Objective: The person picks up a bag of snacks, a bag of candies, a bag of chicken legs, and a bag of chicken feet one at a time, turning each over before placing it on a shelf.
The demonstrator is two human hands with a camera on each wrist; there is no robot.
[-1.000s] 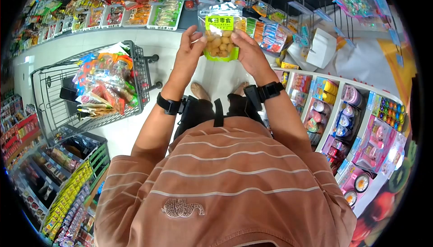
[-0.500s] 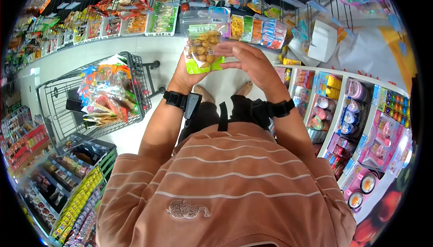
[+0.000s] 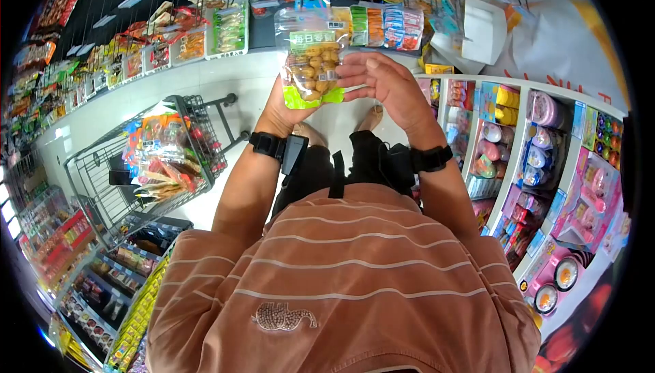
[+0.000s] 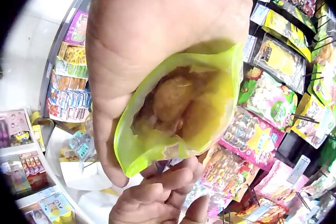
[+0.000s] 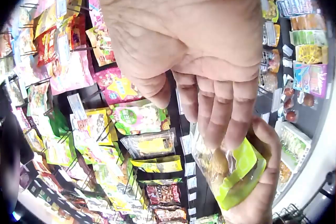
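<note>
A clear snack bag (image 3: pixel 310 66) of round golden-brown pieces, with a bright green bottom, stands upright before the person's chest. The left hand (image 3: pixel 277 108) grips it from behind and below at its left side. In the left wrist view, the bag's green bottom (image 4: pixel 178 111) faces the camera, against the palm. The right hand (image 3: pixel 394 90) has its fingers extended beside the bag's right edge. In the right wrist view, those fingertips overlap the bag (image 5: pixel 228 166), and the left hand (image 5: pixel 265 187) curves round its far edge. The bag hides most of the left fingers in the head view.
A wire shopping cart (image 3: pixel 102 189) holding several packaged snacks stands at the left. Trays of snacks (image 3: pixel 228 28) line the shelf ahead, under hanging hooks. A white shelf unit with toys (image 3: pixel 542 114) is close on the right. Racks of small packets (image 3: pixel 147 301) stand lower left.
A second ago both hands held the bag by its sides. The right hand has let go and extended its fingers, while the left keeps hold, with the bag shifted left and lower.
</note>
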